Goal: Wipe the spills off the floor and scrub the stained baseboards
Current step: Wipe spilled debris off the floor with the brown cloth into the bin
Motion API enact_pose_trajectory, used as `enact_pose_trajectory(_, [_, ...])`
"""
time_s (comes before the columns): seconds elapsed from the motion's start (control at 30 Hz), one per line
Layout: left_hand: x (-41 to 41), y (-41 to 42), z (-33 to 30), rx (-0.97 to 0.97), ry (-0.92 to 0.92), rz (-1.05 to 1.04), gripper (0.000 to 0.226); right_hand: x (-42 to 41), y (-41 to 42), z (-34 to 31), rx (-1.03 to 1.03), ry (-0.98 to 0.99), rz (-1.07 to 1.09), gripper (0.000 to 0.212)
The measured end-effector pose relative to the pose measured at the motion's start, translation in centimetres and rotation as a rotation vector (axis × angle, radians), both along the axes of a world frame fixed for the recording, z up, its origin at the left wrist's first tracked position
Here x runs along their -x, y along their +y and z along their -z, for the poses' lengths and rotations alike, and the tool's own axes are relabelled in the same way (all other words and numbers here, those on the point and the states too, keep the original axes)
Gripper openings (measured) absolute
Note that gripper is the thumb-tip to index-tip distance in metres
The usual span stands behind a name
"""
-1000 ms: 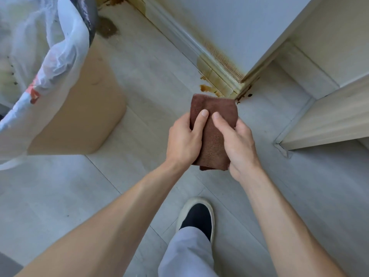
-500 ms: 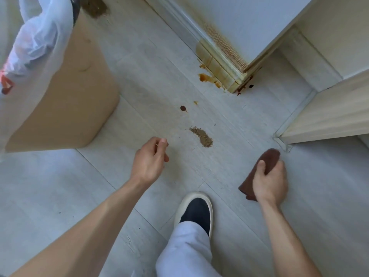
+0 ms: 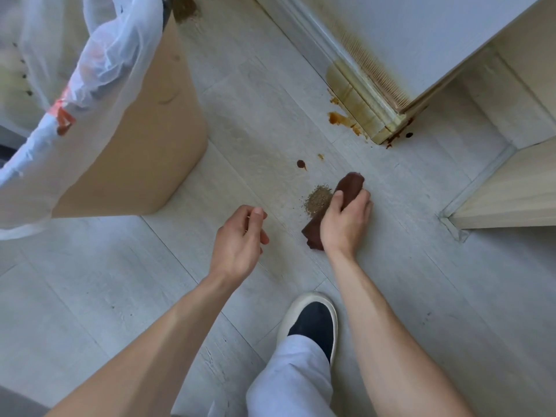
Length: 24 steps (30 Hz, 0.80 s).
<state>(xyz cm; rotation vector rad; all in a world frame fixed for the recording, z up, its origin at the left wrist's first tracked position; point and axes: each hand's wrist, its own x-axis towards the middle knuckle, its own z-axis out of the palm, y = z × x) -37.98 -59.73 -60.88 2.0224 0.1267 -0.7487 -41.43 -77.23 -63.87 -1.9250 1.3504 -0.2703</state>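
My right hand grips a folded brown cloth and holds it down on the pale floor, its left edge against a small pile of grainy brown powder. My left hand hovers to the left with loosely curled fingers, holding nothing. A dark red drop and a small orange speck lie beyond the powder. An orange-brown spill sits at the foot of the stained baseboard at the wall corner, with dark spots just past the corner.
A tan bin lined with a white plastic bag stands at the left. Another brown stain marks the floor behind it. A light wooden cabinet juts in at the right. My shoe is planted below the hands.
Both hands held the cloth up a second ago. The left hand let go; the right hand carried the cloth down, then slid it left and forward up to the powder pile.
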Motion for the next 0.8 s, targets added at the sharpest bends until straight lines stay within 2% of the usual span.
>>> enact_pose_trajectory(0.17, [-0.6,0.8,0.2,-0.001,0.012,-0.025,0.034,2.9,-4.9,-2.4,0.046,0.014,-0.022,0.021])
enact_pose_trajectory(0.33, [-0.7,0.9,0.4,-0.009,0.012,-0.020,0.035,0.6,-10.4,-3.6,0.247,0.238,-0.331,0.027])
enact_pose_trajectory(0.47, [-0.7,0.8,0.4,-0.005,0.015,-0.013,0.036,-2.8,-9.7,-2.7,0.302,0.345,-0.554,0.038])
enact_pose_trajectory(0.67, [-0.7,0.5,0.2,0.003,0.016,-0.021,0.036,-1.7,-5.1,-0.1,0.356,0.300,-0.786,0.040])
enact_pose_trajectory(0.8, [-0.5,0.9,0.1,0.015,0.008,-0.022,0.036,-0.2,-5.9,-0.7,0.305,0.245,-0.907,0.038])
